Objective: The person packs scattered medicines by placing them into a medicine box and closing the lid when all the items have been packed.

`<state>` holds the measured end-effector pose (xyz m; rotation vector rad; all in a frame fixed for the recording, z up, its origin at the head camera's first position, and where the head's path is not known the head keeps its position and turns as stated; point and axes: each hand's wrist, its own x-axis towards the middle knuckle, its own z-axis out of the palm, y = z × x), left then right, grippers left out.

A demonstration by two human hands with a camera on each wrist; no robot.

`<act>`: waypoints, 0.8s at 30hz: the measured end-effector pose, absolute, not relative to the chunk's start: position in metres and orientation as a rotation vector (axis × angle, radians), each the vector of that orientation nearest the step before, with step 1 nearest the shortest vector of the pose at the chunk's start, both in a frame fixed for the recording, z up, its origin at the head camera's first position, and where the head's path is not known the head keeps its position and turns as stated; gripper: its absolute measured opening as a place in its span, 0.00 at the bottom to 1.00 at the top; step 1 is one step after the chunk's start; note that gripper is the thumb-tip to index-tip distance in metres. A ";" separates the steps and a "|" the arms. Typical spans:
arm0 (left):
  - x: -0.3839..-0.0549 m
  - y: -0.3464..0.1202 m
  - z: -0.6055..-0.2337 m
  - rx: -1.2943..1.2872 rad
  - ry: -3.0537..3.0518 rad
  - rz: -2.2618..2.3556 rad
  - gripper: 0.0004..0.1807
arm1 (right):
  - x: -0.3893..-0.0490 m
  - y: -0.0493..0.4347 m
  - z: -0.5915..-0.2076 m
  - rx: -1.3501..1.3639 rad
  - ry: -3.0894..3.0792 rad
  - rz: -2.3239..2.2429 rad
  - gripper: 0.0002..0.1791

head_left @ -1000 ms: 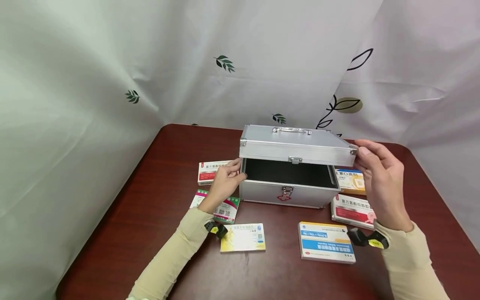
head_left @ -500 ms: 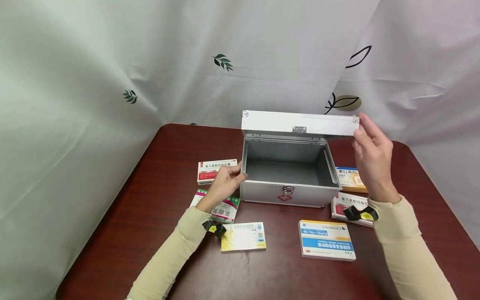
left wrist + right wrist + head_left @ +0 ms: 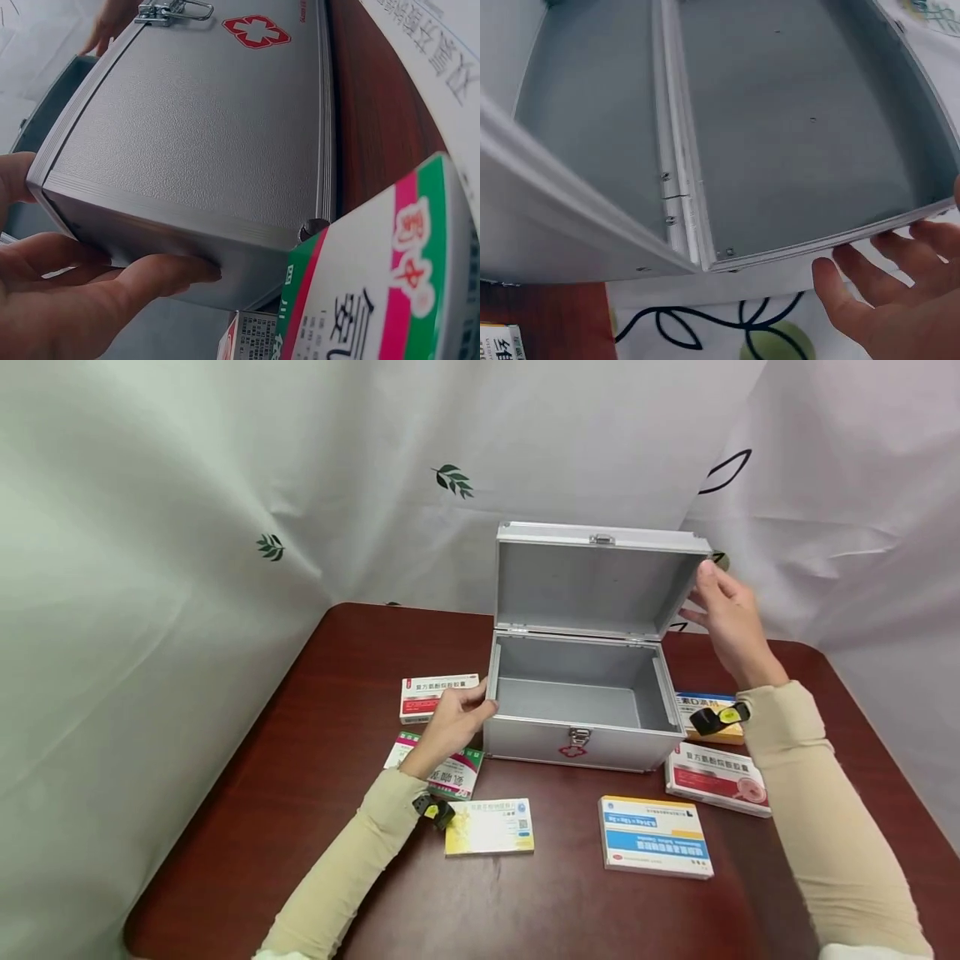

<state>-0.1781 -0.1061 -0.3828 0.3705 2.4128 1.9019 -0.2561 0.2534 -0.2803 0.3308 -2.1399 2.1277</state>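
Observation:
A silver first-aid case (image 3: 525, 745) with a red cross badge below its front latch stands on the table, and its grey inside is visible. Its lid (image 3: 592, 585) is raised on the rear hinges, leaning up near the curtain. My left hand (image 3: 450, 720) grips the case's left wall; in the left wrist view, that hand's fingers (image 3: 165, 274) lie along the outer side and another digit reaches over the rim. My right hand (image 3: 729, 614) holds the lid's right edge near its front corner. The right wrist view shows those fingers (image 3: 870, 274) spread along the edge, thumb mostly hidden.
Medicine boxes lie around the case: a red-and-white one (image 3: 420, 702), a green-and-pink one (image 3: 461, 774) and a yellow-and-white one (image 3: 487, 828) on the left; a blue-and-white one (image 3: 652, 839), another red-and-white one (image 3: 712, 777) and an orange-and-blue one (image 3: 701, 714) on the right. A curtain (image 3: 360, 485) hangs behind.
My right hand has swung the lid up and back, from slightly raised to nearly upright, uncovering the inside of the case. My left hand has stayed on the left wall.

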 end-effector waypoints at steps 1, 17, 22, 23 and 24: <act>-0.178 -0.106 -0.383 0.382 2.419 1.901 0.25 | -0.258 0.253 -0.281 0.313 -2.145 2.124 0.27; -0.175 -0.116 -0.391 0.324 2.502 1.859 0.25 | -0.269 0.253 -0.310 0.340 -2.394 2.081 0.30; -0.161 -0.115 -0.370 0.314 2.520 1.803 0.24 | -0.268 0.259 -0.318 0.450 -2.650 1.869 0.32; -0.157 -0.115 -0.365 0.312 2.525 1.789 0.24 | -0.267 0.263 -0.321 0.475 -2.716 1.783 0.33; -0.153 -0.115 -0.360 0.307 2.533 1.771 0.24 | -0.265 0.267 -0.324 0.493 -2.797 1.669 0.33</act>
